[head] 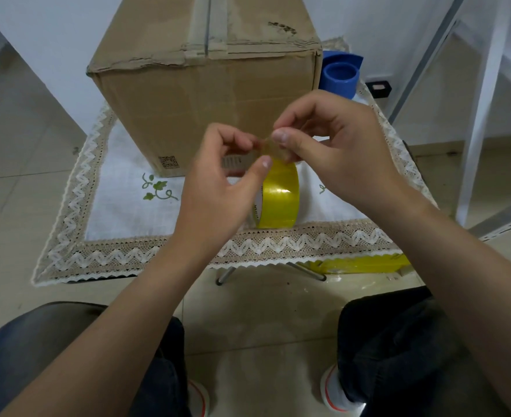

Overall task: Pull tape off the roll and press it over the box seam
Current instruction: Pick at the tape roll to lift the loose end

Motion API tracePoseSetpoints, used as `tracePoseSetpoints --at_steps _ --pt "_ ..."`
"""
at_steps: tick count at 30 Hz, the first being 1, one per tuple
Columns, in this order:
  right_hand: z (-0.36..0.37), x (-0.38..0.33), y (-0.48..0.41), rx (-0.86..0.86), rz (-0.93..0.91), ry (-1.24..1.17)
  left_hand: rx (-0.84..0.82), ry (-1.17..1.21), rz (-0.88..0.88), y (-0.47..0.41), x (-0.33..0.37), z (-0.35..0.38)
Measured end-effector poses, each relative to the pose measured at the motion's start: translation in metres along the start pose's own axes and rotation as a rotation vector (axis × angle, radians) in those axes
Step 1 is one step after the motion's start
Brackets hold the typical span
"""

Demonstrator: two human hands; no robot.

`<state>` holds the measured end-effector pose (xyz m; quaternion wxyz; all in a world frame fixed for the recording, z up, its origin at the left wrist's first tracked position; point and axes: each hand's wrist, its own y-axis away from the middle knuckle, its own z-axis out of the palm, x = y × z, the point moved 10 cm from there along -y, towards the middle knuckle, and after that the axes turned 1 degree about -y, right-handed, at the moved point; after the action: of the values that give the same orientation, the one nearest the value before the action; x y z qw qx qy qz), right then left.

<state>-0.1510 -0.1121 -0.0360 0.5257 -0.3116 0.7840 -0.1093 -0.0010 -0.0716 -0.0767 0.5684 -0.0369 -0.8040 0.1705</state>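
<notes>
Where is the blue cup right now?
In the head view, the blue cup stands on the cloth-covered table, just right of the cardboard box, beyond the right hand.

Soft, even indoor light, moderately bright, with no hard shadows. Glossy glare streak across the yellow tape roll (280,195). Slight softness throughout, fingertips a little blurred. Strong wide-angle bending toward the edges, stretching forearms and splaying the box (206,94).
</notes>
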Motion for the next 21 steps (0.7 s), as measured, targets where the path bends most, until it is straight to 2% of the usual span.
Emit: tracePoseSetpoints --at_steps 3,7,13,21 --pt "0.0 0.001 0.0 0.007 0.016 -0.018 0.009 0.095 0.04 -0.004 0.002 -0.001" --pt "0.0 0.003 0.001 0.021 0.041 -0.042 0.057 0.156 0.008 -0.01 -0.002 -0.003" --pt "-0.003 -0.003 0.001 0.034 0.031 -0.063 0.015 0.178 -0.05 -0.01 -0.007 0.009" --pt "-0.004 -0.007 0.002 0.059 -0.012 -0.044 0.006 0.148 -0.02 -0.01 0.0 0.012"
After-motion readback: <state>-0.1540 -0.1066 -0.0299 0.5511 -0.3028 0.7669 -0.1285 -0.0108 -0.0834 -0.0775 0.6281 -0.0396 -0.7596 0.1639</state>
